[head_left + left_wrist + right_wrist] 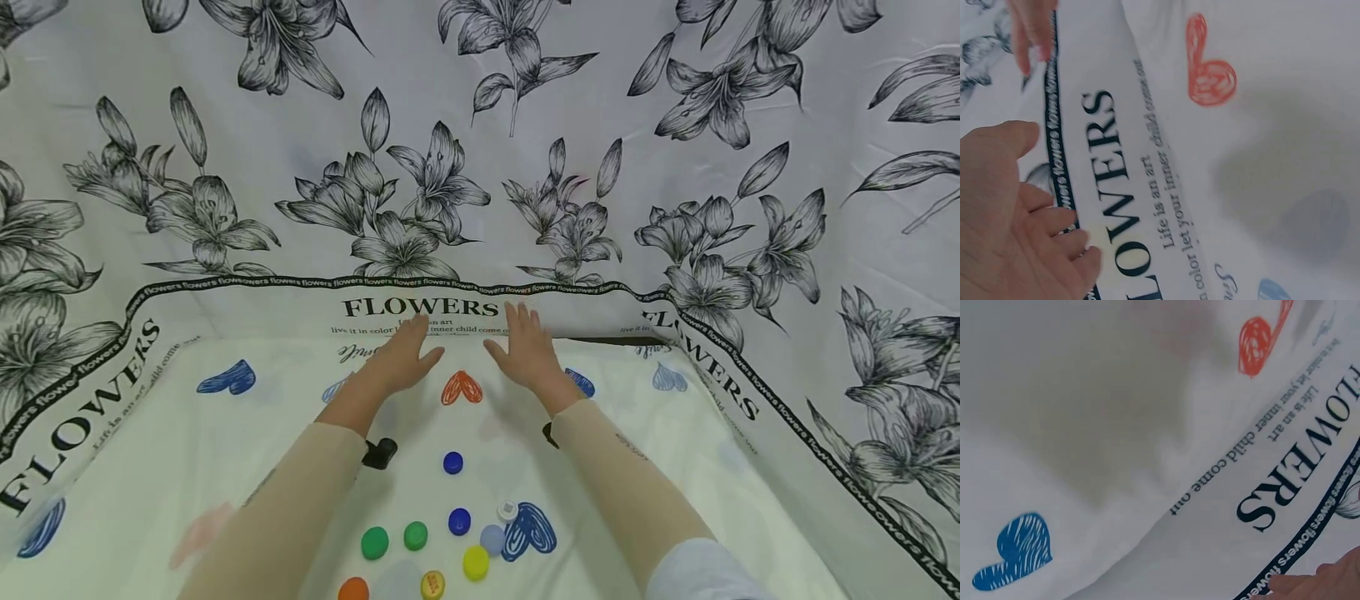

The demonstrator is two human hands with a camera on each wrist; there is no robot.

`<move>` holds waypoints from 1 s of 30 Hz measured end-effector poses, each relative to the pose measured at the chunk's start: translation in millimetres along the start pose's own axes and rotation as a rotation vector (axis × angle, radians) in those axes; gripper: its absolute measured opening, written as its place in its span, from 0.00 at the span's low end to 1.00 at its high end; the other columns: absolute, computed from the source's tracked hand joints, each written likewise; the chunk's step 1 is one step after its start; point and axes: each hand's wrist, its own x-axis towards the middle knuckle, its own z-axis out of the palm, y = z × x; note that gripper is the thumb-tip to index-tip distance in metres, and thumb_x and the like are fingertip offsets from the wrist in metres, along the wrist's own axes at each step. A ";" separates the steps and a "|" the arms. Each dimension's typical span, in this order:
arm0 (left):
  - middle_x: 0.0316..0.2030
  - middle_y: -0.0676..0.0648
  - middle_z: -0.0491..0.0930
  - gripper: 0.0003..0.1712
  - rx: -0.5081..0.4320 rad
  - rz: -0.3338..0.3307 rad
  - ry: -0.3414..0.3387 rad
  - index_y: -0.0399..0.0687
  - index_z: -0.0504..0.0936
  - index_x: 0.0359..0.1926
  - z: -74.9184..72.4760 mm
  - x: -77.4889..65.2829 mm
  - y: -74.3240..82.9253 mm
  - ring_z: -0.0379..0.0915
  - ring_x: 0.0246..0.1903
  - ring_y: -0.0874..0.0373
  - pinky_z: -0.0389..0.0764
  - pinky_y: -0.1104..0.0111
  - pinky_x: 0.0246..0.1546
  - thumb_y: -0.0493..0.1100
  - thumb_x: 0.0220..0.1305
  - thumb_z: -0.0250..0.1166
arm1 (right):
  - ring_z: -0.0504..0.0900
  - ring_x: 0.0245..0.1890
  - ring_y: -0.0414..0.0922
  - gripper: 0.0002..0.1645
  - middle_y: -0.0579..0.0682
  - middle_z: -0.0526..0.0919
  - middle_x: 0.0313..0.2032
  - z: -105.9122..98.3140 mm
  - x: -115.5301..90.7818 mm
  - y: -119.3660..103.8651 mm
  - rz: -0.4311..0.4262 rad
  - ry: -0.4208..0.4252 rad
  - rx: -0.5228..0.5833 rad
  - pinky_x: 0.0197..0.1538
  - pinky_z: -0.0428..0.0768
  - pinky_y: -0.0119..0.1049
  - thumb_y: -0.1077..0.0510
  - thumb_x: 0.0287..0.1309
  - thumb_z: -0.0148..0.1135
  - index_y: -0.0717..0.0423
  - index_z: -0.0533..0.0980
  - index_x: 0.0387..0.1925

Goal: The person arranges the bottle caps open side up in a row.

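My left hand (403, 360) is held out over the far part of the table, fingers spread and thumb apart, holding nothing. Opposite it, my right hand (529, 350) is also spread with nothing in it, a printed red heart (461, 387) lying in the gap between the two. The left wrist view shows the left palm (1029, 244) with loosely bent fingers, and a few fingertips of the other hand at the top. Only part of the right hand (1325, 581) appears in the right wrist view. Nearer me lie small round caps, including a blue cap (453, 462) and a green cap (375, 543).
More caps are scattered in front: a second blue cap (460, 522), a yellow cap (476, 563), an orange cap (353, 589), a white cap (507, 511). A white cloth (262, 450) with printed hearts covers the table. Behind hangs a flower-patterned curtain (315, 125).
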 end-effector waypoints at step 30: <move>0.29 0.51 0.78 0.13 -0.186 0.017 -0.185 0.42 0.83 0.41 82.5 -87.1 23.0 0.73 0.32 0.55 0.79 0.62 0.40 0.31 0.56 0.75 | 0.78 0.38 0.44 0.14 0.45 0.83 0.35 26.9 -98.2 -58.6 -0.148 -0.554 0.295 0.51 0.79 0.43 0.60 0.55 0.77 0.54 0.82 0.42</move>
